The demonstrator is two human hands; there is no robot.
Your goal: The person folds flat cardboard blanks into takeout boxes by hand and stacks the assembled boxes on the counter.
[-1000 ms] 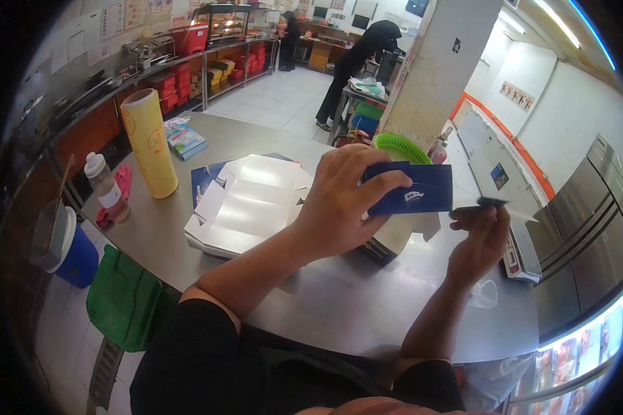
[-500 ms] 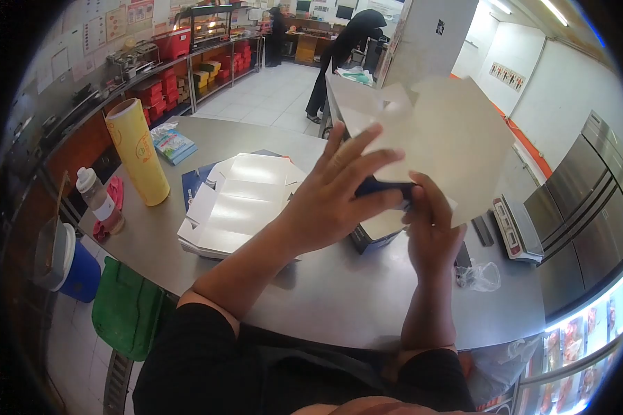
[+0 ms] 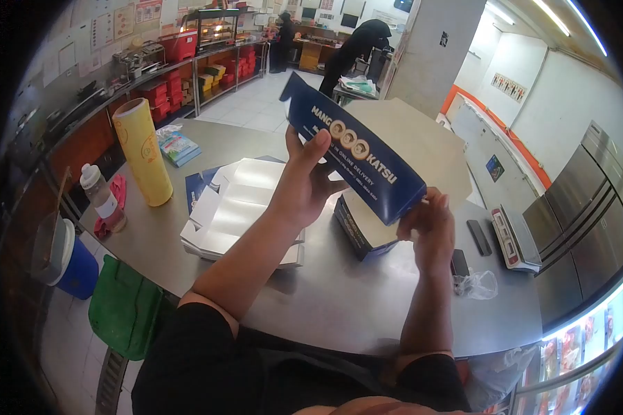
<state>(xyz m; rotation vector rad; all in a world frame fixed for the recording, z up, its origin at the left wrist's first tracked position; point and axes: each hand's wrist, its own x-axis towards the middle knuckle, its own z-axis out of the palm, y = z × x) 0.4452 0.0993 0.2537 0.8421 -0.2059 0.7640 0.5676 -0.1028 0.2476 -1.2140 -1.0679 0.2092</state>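
Note:
A dark blue printed food box (image 3: 356,149) with a pale inside and a wide raised flap is held up over the steel table (image 3: 325,297). My left hand (image 3: 304,173) grips its left part from below, thumb against the printed side. At the box's right lower corner, my right hand (image 3: 432,225) has its fingers closed on the cardboard. Beneath it another blue box (image 3: 360,235) stands on the table. A stack of flattened white boxes (image 3: 239,204) lies to the left, with blue cardboard (image 3: 195,190) partly showing under it.
On the left stand a yellow roll (image 3: 143,152) and a bottle (image 3: 102,200) beside a pink cloth (image 3: 120,194). A scale (image 3: 513,238), a dark bar (image 3: 478,237) and a clear plastic bag (image 3: 477,283) are at the right. A person in black (image 3: 356,52) bends near the pillar.
The box has turned so its printed long side faces me, and its pale flap has swung down behind it. My left hand has shifted from spread fingers to a grip under the box.

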